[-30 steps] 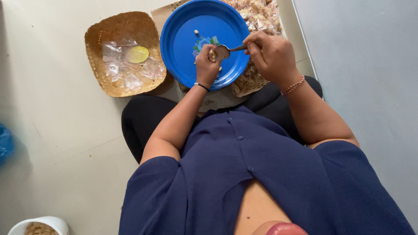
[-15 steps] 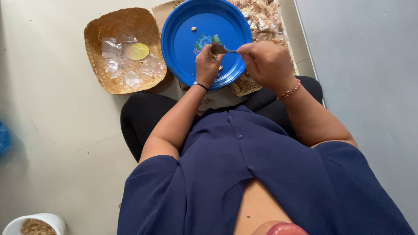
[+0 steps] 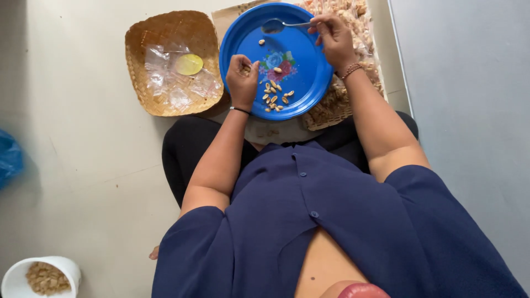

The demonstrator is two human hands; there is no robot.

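A round blue plate (image 3: pixel 309 72) with a flower print lies on the floor before me, with several pale peanuts (image 3: pixel 274 96) scattered on its near part. My left hand (image 3: pixel 242 80) rests on the plate's left side, fingers curled around a few peanuts. My right hand (image 3: pixel 331 34) grips the handle of a metal spoon (image 3: pixel 279 25), whose bowl sits over the plate's far edge. A woven tray heaped with peanuts (image 3: pixel 353 66) lies under and right of the plate.
A square woven basket (image 3: pixel 171 60) holding clear plastic bags and a yellow lid sits left of the plate. A white bucket (image 3: pixel 38 276) with brown bits stands at the lower left. A blue bag (image 3: pixel 8 157) shows at the left edge. A grey wall rises on the right.
My right hand has moved the spoon from beside my left hand to the plate's far edge. Peanuts now show on the plate near my left hand.
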